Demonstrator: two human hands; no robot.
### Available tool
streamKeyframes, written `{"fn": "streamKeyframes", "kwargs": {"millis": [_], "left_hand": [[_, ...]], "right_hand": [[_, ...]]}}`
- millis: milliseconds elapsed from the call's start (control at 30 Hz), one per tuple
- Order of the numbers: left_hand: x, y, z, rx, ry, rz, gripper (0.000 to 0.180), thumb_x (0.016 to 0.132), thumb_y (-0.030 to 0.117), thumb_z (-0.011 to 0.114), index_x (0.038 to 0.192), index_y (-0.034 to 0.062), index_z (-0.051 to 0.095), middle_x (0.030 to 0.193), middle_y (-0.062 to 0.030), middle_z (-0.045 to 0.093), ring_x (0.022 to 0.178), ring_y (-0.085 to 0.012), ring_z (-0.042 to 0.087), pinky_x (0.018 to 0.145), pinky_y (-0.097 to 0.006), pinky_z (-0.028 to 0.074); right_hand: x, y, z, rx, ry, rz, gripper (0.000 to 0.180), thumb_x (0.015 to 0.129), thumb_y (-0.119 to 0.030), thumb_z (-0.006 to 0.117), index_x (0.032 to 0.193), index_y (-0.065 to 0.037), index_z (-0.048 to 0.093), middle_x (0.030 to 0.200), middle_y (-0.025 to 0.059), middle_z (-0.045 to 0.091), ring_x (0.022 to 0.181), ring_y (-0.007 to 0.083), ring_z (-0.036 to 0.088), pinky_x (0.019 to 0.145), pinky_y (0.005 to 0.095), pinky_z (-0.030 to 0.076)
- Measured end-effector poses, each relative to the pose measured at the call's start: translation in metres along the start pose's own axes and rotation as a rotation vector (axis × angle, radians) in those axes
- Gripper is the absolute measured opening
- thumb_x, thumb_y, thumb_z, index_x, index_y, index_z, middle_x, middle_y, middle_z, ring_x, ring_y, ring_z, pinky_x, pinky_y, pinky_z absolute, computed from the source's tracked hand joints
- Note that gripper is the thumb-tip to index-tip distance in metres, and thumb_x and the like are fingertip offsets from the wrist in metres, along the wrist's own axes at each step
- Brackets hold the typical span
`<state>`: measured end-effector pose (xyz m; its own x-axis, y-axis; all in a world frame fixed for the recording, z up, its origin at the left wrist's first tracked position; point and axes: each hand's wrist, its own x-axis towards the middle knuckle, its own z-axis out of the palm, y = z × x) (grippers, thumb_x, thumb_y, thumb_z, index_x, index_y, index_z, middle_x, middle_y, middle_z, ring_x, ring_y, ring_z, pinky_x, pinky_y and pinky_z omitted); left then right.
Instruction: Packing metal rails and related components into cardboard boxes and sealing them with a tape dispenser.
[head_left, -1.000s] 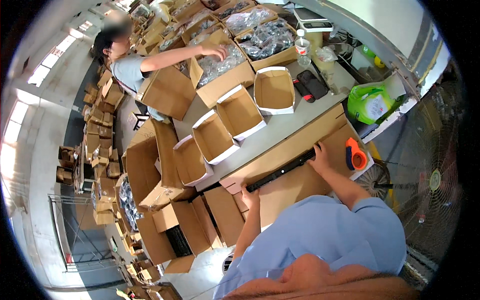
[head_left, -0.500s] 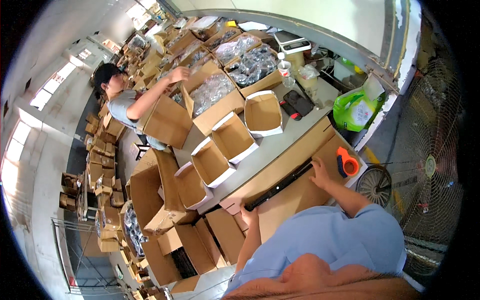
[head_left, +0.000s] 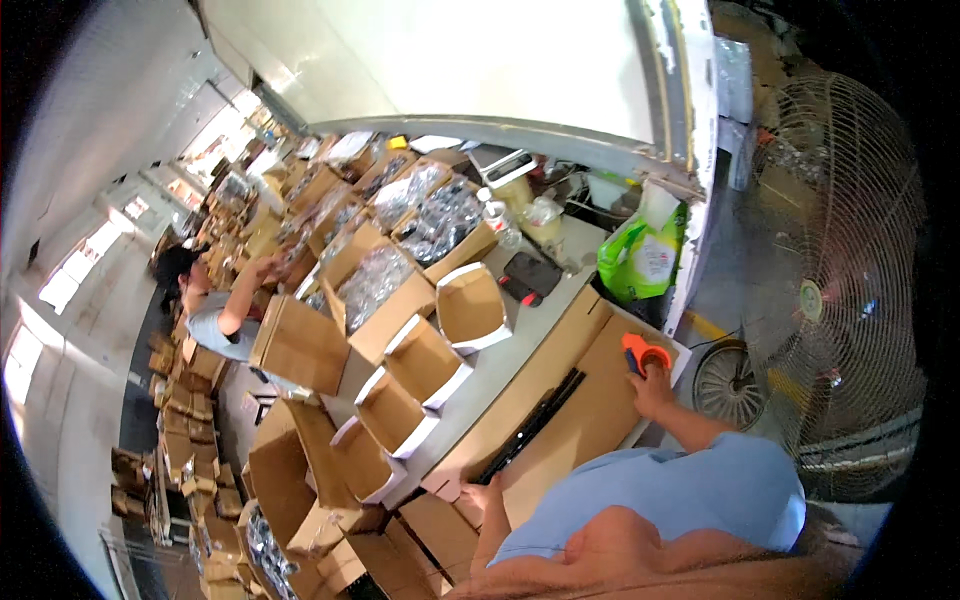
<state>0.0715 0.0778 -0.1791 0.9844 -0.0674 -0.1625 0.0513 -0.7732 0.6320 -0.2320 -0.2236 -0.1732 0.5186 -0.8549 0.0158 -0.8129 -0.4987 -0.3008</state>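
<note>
A pair of long thin black rails (head_left: pixel 528 428) lies slantwise on a flat sheet of brown cardboard (head_left: pixel 560 462) in front of me. My left hand (head_left: pixel 486 494) is closed around the near left end of the rails, its fingers partly hidden. Off to the right, my right hand (head_left: pixel 653 392) is at an orange and blue tape dispenser (head_left: pixel 650 353) near the cardboard's right corner. Its fingers curl at the dispenser's ring, away from the rails.
Several open white-edged boxes (head_left: pixel 425 358) stand in a row beyond the cardboard. Larger cartons (head_left: pixel 372 285) hold plastic-wrapped parts. A black phone (head_left: pixel 530 278), a bottle (head_left: pixel 500 225) and a green bag (head_left: pixel 640 250) are farther back. A fan (head_left: pixel 815 300) stands right; a co-worker (head_left: pixel 215 310) works left.
My right hand has let go of the rails' far end and moved right to the tape dispenser. My left hand stays at the near end. The whole view has shifted and turned.
</note>
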Motion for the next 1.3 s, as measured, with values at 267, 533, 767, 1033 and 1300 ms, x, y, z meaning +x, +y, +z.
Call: {"fn": "streamKeyframes", "kwargs": {"millis": [267, 533, 767, 1033, 1300], "left_hand": [[-0.005, -0.003, 0.000, 0.111, 0.032, 0.020, 0.114, 0.048, 0.030, 0.088, 0.135, 0.0077, 0.017, 0.130, -0.0246, 0.026, 0.118, -0.0429, 0.028, 0.099, -0.052, 0.032], [-0.062, -0.020, 0.002, 0.348, 0.049, 0.703, 0.078, 0.067, 0.030, 0.077, 0.130, 0.0112, 0.035, 0.134, -0.0229, 0.028, 0.119, -0.0416, 0.032, 0.095, -0.055, 0.033], [-0.090, -0.062, 0.018, 0.722, -0.548, 0.659, 0.063, 0.080, 0.026, 0.063, 0.134, 0.0161, 0.033, 0.138, -0.0249, 0.027, 0.119, -0.0425, 0.036, 0.094, -0.051, 0.038], [-0.088, -0.030, -0.003, 0.755, -0.629, 0.642, 0.059, 0.083, 0.025, 0.058, 0.136, 0.0175, 0.032, 0.139, -0.0256, 0.027, 0.119, -0.0432, 0.036, 0.094, -0.050, 0.039], [-0.085, -0.015, -0.011, 0.772, -0.675, 0.630, 0.056, 0.086, 0.024, 0.054, 0.137, 0.0189, 0.031, 0.140, -0.0264, 0.026, 0.119, -0.0439, 0.037, 0.094, -0.049, 0.040]], "right_hand": [[0.018, -0.040, -0.047, 0.238, 0.282, -0.068, 0.046, 0.069, -0.014, 0.065, 0.114, -0.012, 0.058, 0.114, 0.0180, 0.044, 0.111, 0.0364, 0.042, 0.096, 0.0480, 0.032], [0.048, -0.149, -0.328, 1.436, 0.298, -1.061, 0.040, 0.080, -0.034, 0.067, 0.101, 0.000, 0.062, 0.096, 0.0123, 0.061, 0.090, 0.0243, 0.057, 0.077, 0.0349, 0.046], [-0.006, -0.198, -0.418, 1.646, 0.055, -1.804, 0.028, 0.091, -0.043, 0.052, 0.099, -0.018, 0.059, 0.098, 0.0121, 0.059, 0.082, 0.0226, 0.059, 0.076, 0.0379, 0.043], [-0.015, -0.203, -0.411, 1.736, 0.126, -1.802, 0.028, 0.092, -0.045, 0.050, 0.101, -0.020, 0.055, 0.097, 0.0120, 0.059, 0.083, 0.0229, 0.059, 0.077, 0.0395, 0.043], [0.022, -0.191, -0.310, 1.214, 0.088, -1.214, 0.045, 0.064, -0.023, 0.082, 0.093, -0.004, 0.053, 0.093, 0.0107, 0.055, 0.083, 0.0265, 0.056, 0.070, 0.0383, 0.046]]}}
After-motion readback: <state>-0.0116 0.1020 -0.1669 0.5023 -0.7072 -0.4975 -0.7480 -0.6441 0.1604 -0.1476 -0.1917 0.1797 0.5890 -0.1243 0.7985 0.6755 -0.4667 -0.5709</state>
